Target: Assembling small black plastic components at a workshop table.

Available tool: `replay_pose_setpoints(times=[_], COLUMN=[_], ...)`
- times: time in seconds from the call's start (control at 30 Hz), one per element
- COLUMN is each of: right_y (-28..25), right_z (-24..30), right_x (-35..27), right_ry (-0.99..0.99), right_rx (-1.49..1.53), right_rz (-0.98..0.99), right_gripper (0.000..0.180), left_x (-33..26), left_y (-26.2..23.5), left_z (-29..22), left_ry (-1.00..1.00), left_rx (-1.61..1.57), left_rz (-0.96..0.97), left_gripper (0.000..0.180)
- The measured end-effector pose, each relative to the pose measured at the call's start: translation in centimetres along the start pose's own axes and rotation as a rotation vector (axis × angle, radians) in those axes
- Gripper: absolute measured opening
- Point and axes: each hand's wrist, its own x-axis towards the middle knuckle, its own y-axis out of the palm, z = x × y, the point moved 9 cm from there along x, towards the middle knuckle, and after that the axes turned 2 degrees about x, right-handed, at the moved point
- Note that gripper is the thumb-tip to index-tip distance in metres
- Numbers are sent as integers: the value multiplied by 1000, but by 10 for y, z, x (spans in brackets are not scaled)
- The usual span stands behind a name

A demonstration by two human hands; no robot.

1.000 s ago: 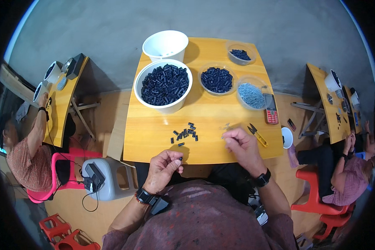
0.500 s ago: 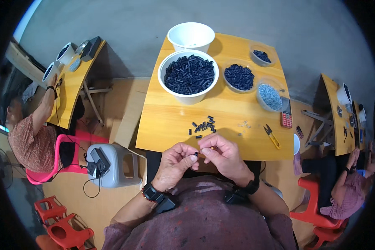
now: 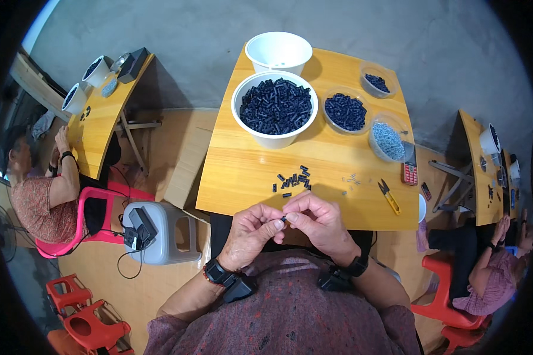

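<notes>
My left hand (image 3: pixel 256 232) pinches a small black plastic piece (image 3: pixel 284 219) just off the table's near edge. The fingertips of my right hand (image 3: pixel 318 223) meet it there, thumb and forefinger pressed together on the same piece; whether they hold something smaller too is hidden. Beyond my hands lies a loose pile of small black plastic pieces (image 3: pixel 295 181) on the wooden table (image 3: pixel 231 171). To its right are a few tiny silvery metal parts (image 3: pixel 352 180). Yellow-handled thread snips (image 3: pixel 389 197) rest near the right edge, blades slightly apart.
A white bucket (image 3: pixel 236 112) full of black pieces stands at the back, before another white bucket (image 3: pixel 278 46). Clear tubs hold black pieces (image 3: pixel 345 112) and silvery parts (image 3: pixel 388 142). A red phone (image 3: pixel 410 167) lies beside them. People sit at tables on both sides; a grey stool (image 3: pixel 160 236) stands left.
My right fingertips have closed in on the black piece at my left fingers. The person on the left has drawn a hand back from the buckets. The view has shifted slightly.
</notes>
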Motion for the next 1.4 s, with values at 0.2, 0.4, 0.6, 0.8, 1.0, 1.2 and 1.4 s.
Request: replay_pose_setpoints(times=[0.2, 0.4, 0.6, 0.8, 1.0, 1.2, 1.4], right_y=[-1, -3, -3, -7, -1, -8, 6], right_z=[7, 9, 23, 9, 21, 4, 17], right_x=[-5, -6, -5, -7, -7, -10, -6], right_ry=[-25, -51, -158, -48, -141, 37, -146], right_rx=[-228, -241, -381, -247, -302, -148, -330], right_rz=[-6, -13, 19, 8, 72, 5, 64], right_gripper=[6, 5, 3, 4, 7, 8, 9], left_x=[-1, -1, 0, 1, 0, 0, -1], left_y=[1, 5, 9, 9, 9, 8, 0], left_z=[3, 6, 6, 5, 6, 7, 9], left_ry=[-6, -16, -20, 8, 4, -19, -24], left_rx=[88, 91, 90, 120, 84, 69, 79], left_rz=[3, -4, -12, -6, 7, 11, -6], left_gripper=[10, 8, 8, 8, 9, 9, 8])
